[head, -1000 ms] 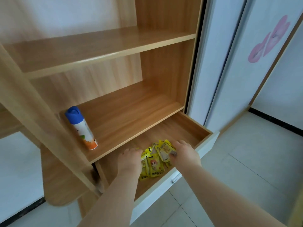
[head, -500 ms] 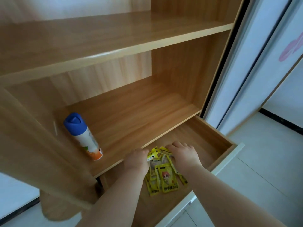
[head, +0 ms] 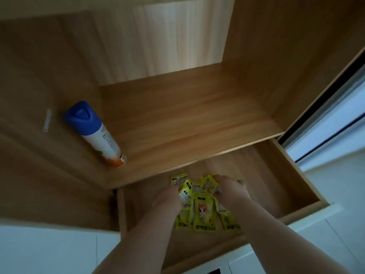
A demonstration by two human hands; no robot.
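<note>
- Currently: yellow packets (head: 204, 213) heaped in open drawer (head: 290, 169).
- Left hand (head: 167, 200): curled round heap's left side.
- Right hand (head: 231, 191): grips heap's far right.
- Can (head: 94, 133): stands on shelf (head: 187, 119), apart.

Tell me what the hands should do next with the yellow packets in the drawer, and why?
Probably draw both hands closer together and scoop. The left hand and right hand curl onto the far end of the heap of yellow plastic packets in the open wooden drawer, but several packets nearer the front lie loose, outside either grip, so lifting now would likely leave them behind.
</note>
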